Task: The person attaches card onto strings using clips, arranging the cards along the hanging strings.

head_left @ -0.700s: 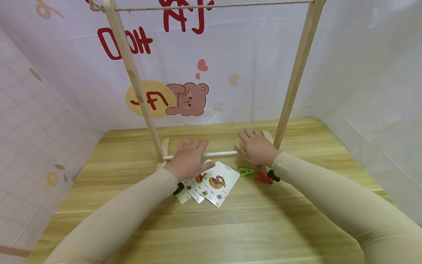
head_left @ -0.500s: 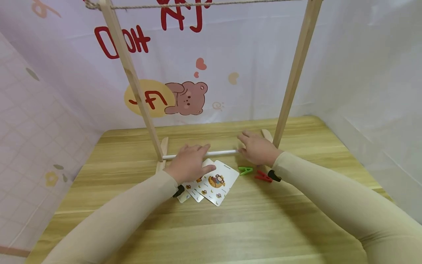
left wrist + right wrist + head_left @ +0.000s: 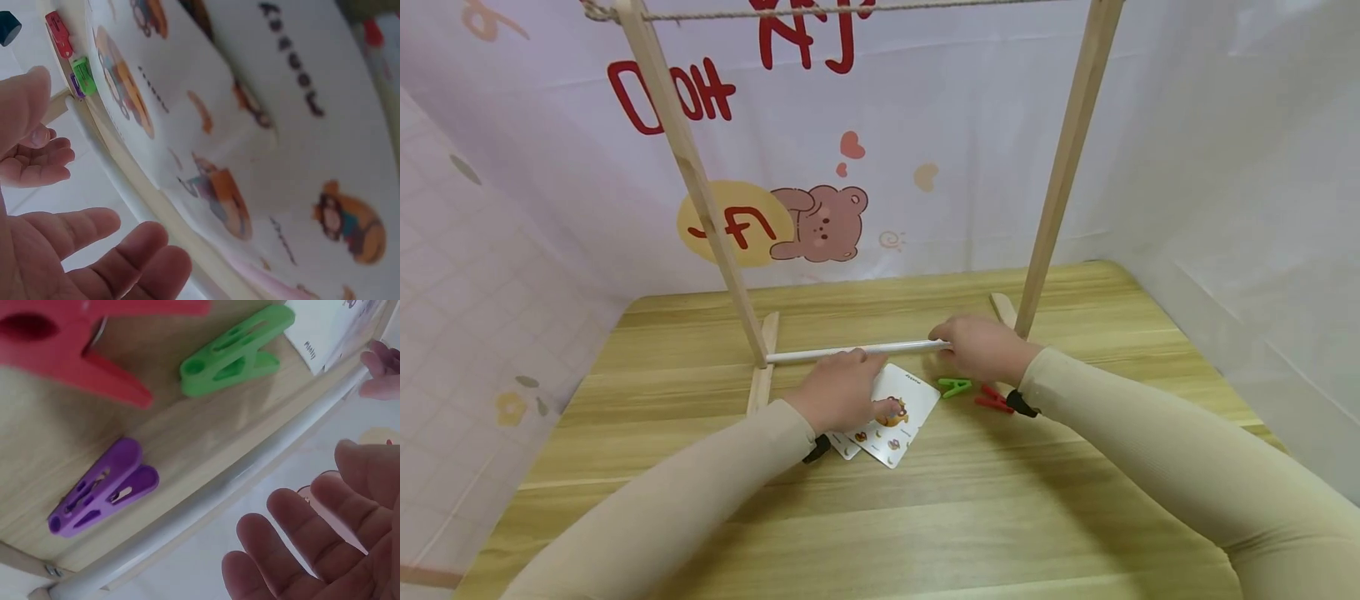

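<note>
My left hand (image 3: 841, 393) hovers over a fanned pile of white monkey cards (image 3: 913, 398), its thumb overlapping the top card's picture. In the left wrist view its fingers (image 3: 125, 256) hang loosely bent, holding nothing, beside the printed cards (image 3: 281, 156). Close to the right end of a white rod (image 3: 805, 354), my right hand (image 3: 983, 346) has its fingers spread and holds nothing. Below it lie a green clothespin (image 3: 955, 387) and a red clothespin (image 3: 992, 401). A purple clothespin (image 3: 103, 487) shows in the right wrist view but is hidden from the head view.
A wooden frame stands on the table (image 3: 880, 533), with a left post (image 3: 688, 167) and a right post (image 3: 1063, 175) on flat feet. A rope (image 3: 880, 9) runs across high up. A printed white curtain (image 3: 970, 125) hangs behind.
My left hand has drawn nearer and lower over the cards, its thumb now across the monkey picture. My right hand's fingers have dipped toward the rod. The view has shifted slightly.
</note>
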Demonstrator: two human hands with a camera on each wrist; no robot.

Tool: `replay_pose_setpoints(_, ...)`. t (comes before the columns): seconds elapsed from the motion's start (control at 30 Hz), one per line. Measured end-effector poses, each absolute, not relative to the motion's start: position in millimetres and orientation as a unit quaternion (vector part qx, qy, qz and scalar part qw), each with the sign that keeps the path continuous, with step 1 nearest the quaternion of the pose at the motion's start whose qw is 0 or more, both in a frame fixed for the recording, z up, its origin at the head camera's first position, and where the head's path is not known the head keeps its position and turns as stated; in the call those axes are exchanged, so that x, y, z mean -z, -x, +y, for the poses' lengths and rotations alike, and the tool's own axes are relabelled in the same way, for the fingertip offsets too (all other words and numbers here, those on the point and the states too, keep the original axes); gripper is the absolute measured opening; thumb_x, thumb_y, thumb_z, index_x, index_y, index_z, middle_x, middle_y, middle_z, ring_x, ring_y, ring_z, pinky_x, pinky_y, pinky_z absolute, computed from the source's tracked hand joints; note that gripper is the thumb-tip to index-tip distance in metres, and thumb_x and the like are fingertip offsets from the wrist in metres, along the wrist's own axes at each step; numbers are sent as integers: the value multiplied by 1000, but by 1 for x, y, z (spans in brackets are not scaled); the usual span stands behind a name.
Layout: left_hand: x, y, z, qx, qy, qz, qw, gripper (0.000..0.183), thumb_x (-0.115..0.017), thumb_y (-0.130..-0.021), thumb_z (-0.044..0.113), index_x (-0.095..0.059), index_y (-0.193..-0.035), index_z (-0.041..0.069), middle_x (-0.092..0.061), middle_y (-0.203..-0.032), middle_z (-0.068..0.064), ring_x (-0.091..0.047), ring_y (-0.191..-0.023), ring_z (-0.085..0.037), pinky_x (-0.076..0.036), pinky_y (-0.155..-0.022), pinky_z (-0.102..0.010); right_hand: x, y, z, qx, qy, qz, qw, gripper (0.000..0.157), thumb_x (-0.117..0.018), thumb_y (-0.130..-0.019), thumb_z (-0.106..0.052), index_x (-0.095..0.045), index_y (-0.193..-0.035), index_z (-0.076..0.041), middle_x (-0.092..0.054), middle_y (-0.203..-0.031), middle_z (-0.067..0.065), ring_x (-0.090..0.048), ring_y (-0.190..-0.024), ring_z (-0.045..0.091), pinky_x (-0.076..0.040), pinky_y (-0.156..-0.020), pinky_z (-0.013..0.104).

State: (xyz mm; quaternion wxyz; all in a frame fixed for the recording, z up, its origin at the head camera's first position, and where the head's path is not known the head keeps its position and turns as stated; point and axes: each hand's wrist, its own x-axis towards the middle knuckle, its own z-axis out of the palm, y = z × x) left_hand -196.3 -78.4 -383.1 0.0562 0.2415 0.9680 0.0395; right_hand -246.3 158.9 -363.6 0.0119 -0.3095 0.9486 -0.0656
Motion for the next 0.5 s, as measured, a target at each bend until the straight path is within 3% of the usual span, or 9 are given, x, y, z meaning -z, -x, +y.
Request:
replay_pose_setpoints(0.23,386,195,-75,-31,-240,968,71,79,-50,-80,69,-40,-138,16,-53,-127,-6,-47,-121,-24,-35,-99,-48,366,241,156,62,331,939,66,29,-62,-88,-27,-65,-113,-14,-67,-104,0,-62,-86,12,-51,-77,32)
replay_pose_setpoints(0.5,393,198,-74,-29,-229,970,78,71,-50,-79,70,-50,-127,17,-52,-100,-1,-49,-95,-17,-40,-87,-42,368,238,154,65,367,922,102,24,-63,-87,-24,-67,-107,-13,-65,-95,0,-59,-80,10,-51,-75,31)
